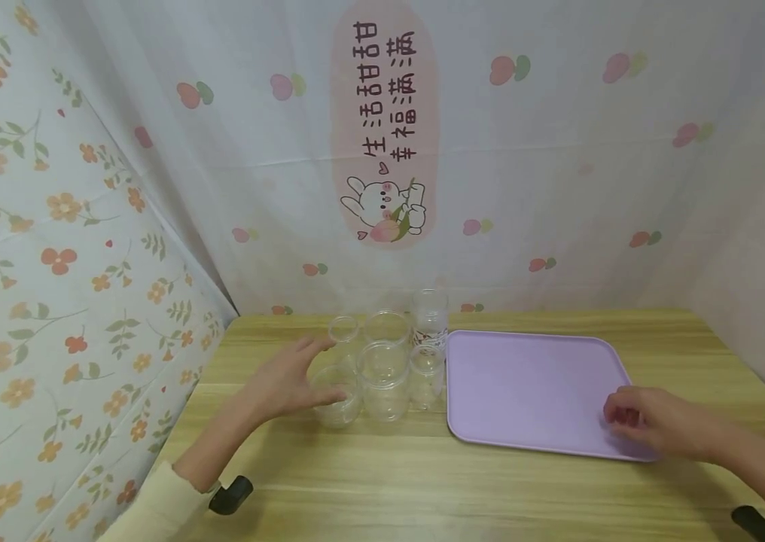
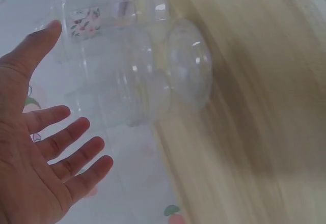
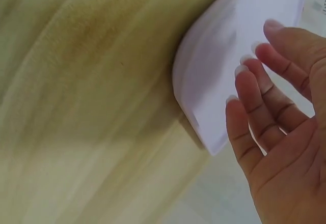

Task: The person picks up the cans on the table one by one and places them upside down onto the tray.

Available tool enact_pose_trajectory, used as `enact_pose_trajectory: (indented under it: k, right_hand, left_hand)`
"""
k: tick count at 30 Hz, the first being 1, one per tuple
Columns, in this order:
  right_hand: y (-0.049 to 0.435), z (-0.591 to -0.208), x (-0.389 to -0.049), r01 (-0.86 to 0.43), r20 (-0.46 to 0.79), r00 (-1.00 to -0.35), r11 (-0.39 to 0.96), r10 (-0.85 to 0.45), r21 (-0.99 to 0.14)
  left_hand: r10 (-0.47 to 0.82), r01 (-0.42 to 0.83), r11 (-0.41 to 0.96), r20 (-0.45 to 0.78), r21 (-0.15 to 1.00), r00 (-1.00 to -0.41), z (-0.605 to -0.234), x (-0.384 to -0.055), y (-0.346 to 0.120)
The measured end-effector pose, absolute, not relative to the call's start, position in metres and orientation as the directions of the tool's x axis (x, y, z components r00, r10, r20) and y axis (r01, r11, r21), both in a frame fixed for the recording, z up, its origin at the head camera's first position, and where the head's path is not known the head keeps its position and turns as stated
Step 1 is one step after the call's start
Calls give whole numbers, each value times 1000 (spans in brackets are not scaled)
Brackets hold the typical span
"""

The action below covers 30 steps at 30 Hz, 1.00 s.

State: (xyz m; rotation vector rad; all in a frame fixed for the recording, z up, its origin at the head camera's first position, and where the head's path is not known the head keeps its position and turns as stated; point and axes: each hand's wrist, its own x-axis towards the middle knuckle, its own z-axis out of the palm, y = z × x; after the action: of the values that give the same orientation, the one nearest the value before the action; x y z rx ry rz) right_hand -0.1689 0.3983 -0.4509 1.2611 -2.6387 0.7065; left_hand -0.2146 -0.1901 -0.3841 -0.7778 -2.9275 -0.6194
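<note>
Several clear plastic containers (image 1: 385, 399) stand grouped left of the middle of the table. Beside the group's left side is my left hand (image 1: 284, 382), its thumb and fingers spread apart around the nearest container (image 1: 336, 412). In the left wrist view that palm shows nothing in it, and the clear containers (image 2: 112, 76) lie just beyond the fingertips. A taller clear container (image 1: 430, 320) with a flower print stands at the back. My right hand (image 1: 660, 423) hovers over the right front corner of a lilac tray (image 1: 525, 391), with fingers loosely bent and nothing held.
The tray lies flat, close to the right of the containers. Under everything is a wood-grain table (image 1: 369, 482). A printed curtain (image 1: 545, 165) hangs behind its back edge, and a flowered cloth (image 1: 64, 301) hangs along the left.
</note>
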Motion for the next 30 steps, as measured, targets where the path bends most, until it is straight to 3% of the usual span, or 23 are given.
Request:
enact_pose_trajectory:
  k: [6, 17, 30]
  right_hand:
    - [399, -456, -162, -754, 298, -644, 518, -705, -403]
    - [401, -456, -159, -748, 302, -650, 517, -698, -416]
    - [404, -456, -152, -692, 177, -663, 504, -728, -518]
  left_hand:
    - [464, 458, 813, 75, 360, -882, -393, -214, -188]
    - [482, 476, 817, 67, 325, -873, -403, -215, -185]
    - [499, 483, 816, 37, 317, -866, -410, -216, -181]
